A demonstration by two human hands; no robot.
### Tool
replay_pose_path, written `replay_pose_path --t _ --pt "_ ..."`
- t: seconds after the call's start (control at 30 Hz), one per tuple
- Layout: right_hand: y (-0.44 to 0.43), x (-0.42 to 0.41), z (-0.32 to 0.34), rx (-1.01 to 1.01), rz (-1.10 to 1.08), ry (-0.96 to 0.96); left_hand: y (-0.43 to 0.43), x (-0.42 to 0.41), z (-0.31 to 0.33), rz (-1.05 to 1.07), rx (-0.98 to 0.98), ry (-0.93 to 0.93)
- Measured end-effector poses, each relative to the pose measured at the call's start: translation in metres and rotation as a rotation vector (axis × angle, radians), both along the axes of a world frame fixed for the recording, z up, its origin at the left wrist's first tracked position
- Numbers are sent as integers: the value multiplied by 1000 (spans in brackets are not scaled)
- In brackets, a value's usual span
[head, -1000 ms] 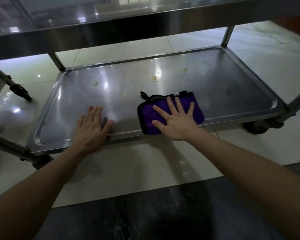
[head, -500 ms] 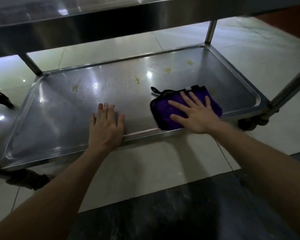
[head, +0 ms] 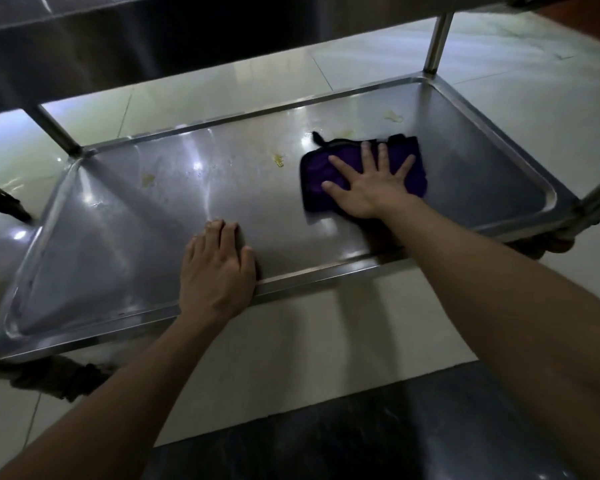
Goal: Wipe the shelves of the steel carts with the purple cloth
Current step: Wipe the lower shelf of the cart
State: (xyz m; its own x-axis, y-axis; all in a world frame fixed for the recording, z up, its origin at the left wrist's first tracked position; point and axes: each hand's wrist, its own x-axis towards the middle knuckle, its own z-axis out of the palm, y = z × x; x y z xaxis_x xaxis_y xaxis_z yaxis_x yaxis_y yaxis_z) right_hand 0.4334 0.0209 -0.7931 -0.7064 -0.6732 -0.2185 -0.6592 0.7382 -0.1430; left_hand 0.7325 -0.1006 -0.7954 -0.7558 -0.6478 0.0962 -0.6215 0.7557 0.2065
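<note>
The bottom steel shelf (head: 118, 258) of a cart lies low over the floor, with a raised rim. A folded purple cloth (head: 316, 168) with black edging lies on its right half. My right hand (head: 368, 181) presses flat on the cloth with fingers spread. My left hand (head: 215, 271) rests palm down on the shelf's near rim, fingers straight and close together. Yellowish stains (head: 278, 160) dot the shelf near the cloth, further left (head: 148, 179) and toward the far right corner (head: 394, 116).
The cart's upper shelf (head: 84, 57) hangs dark overhead across the top. Steel posts (head: 437, 43) stand at the corners, with castors (head: 59, 379) under the near edge. Pale floor tiles surround the cart; a dark floor strip (head: 326, 445) lies nearest me.
My right hand has slid the cloth away from the near rim toward the middle and back of the shelf. My left hand has stayed on the near rim. The view has shifted.
</note>
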Motion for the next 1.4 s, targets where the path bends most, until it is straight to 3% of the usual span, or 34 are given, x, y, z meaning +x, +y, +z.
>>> replay_pose_path --t 0.13,0.4,0.53,0.73,0.97,1.2,1.4 --pt "-41 67 -3 -33 215 9 2 1 6 8 0 -1" --pt "37 77 -11 -79 288 -17 -1 3 8 3 23 11" --pt "100 33 -13 -81 215 -14 -5 4 4 -6 25 13" --pt "175 -75 -7 -29 -104 -26 -2 2 6 -18 8 -1" --pt "112 -109 -4 14 -241 -7 6 -6 1 -2 -52 -15" --pt "-22 3 2 -6 114 -16 4 -6 6 -1 -67 2" --pt "12 81 -7 -66 307 -7 0 2 11 -9 -40 25"
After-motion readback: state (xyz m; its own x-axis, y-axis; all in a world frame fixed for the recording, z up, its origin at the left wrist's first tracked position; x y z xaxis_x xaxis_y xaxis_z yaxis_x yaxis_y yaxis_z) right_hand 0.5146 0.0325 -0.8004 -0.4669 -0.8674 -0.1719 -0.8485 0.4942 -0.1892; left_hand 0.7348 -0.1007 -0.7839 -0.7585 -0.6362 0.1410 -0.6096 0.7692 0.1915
